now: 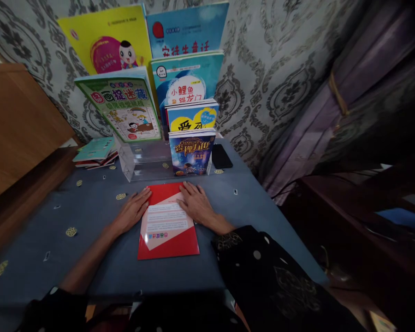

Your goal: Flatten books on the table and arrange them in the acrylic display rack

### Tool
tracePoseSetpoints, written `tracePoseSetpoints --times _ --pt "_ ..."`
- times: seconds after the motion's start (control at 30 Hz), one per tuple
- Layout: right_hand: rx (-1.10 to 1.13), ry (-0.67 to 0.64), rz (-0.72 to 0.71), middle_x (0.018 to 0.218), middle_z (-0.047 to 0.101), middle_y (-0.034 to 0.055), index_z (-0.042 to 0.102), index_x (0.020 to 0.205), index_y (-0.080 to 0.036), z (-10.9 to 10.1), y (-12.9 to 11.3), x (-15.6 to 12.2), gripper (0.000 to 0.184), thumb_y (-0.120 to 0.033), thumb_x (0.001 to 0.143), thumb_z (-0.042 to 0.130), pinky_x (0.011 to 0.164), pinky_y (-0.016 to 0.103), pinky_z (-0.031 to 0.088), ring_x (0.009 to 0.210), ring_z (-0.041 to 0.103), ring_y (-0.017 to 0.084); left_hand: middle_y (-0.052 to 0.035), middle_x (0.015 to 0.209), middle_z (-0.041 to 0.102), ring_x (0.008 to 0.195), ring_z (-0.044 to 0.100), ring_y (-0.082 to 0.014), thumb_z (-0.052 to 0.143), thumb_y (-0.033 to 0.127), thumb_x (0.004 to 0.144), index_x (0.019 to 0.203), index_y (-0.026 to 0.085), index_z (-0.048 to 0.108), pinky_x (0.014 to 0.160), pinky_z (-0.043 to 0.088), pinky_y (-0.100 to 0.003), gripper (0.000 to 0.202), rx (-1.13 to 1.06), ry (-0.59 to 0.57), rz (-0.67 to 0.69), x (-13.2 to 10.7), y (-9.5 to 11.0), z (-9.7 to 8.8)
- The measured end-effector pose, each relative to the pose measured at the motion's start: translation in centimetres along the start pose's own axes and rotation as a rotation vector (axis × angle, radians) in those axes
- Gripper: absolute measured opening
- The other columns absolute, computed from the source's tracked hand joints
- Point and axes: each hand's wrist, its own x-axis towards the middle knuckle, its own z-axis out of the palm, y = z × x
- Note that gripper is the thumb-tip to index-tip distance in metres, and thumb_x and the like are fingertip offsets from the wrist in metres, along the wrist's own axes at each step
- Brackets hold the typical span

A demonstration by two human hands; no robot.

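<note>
A red book (180, 244) with a pale text panel lies flat on the blue-grey tablecloth, its printing upside down to me. At its upper left edge rests my left hand (133, 211), fingers extended onto the cover. My right hand (197, 203) lies over the upper right part, fingers stretched out and slightly spread. Neither hand grips anything. Just beyond the book stands a clear stepped rack (150, 168). On its right side are a dark blue book (192, 157), a yellow-and-blue book and taller teal and blue ones; on its left, a green picture book (127, 110) before a yellow one (107, 41).
Left of the rack lies a small stack of books (97, 150). A black phone (222, 157) lies right of it. A brown wooden panel (17, 124) borders the table's left. Patterned wallpaper is behind, with a tied purple curtain (318, 120) and a dark cluttered area at right.
</note>
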Motion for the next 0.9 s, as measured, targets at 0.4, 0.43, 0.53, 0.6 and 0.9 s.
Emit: tracePoseSetpoints --times 0.4,0.43,0.53,0.6,0.9 --pt "-0.045 -0.030 0.009 0.151 0.045 0.0203 0.050 0.141 -0.013 0.0 -0.2 0.0 0.048 -0.035 0.098 0.047 0.114 0.056 0.030 0.141 0.040 0.032 -0.0058 0.153 0.044 0.143 0.040 -0.0217 0.028 0.042 0.105 0.149 0.026 0.042 0.118 0.032 -0.049 0.049 -0.043 0.008 0.070 -4.7 1.7 -0.6" --pt "-0.038 -0.037 0.015 0.151 0.044 0.0210 0.050 0.141 -0.012 -0.1 -0.3 0.1 0.048 -0.034 0.098 0.048 0.114 0.056 0.029 0.141 0.040 0.033 -0.0054 0.153 0.045 0.142 0.040 -0.0214 0.028 0.041 0.105 0.149 0.026 0.041 0.118 0.032 -0.049 0.048 -0.045 0.013 0.077 -5.2 1.9 -0.6" --pt "-0.016 -0.049 0.033 0.152 0.043 0.0217 0.050 0.141 -0.011 -0.4 -0.5 0.1 0.048 -0.032 0.098 0.048 0.115 0.056 0.027 0.142 0.039 0.033 -0.0043 0.152 0.046 0.141 0.042 -0.0203 0.031 0.037 0.105 0.150 0.029 0.039 0.117 0.034 -0.050 0.046 -0.039 0.030 0.096 -6.7 2.5 -0.5" --pt "-0.008 -0.065 0.047 0.152 0.042 0.0212 0.049 0.141 -0.011 -0.6 -0.7 0.1 0.049 -0.032 0.098 0.049 0.115 0.055 0.026 0.142 0.038 0.033 -0.0042 0.151 0.047 0.139 0.045 -0.0200 0.033 0.034 0.105 0.151 0.030 0.037 0.116 0.036 -0.049 0.046 -0.025 0.044 0.114 -7.7 3.0 -0.5" --pt "-0.096 -0.118 0.066 0.155 0.040 0.0187 0.046 0.145 -0.009 -1.2 -1.3 0.1 0.052 -0.034 0.100 0.040 0.116 0.050 0.025 0.144 0.036 0.029 -0.0051 0.150 0.049 0.136 0.049 -0.0196 0.040 0.024 0.103 0.153 0.030 0.029 0.113 0.042 -0.048 0.051 0.033 0.075 0.194 -12.3 5.7 -1.0"
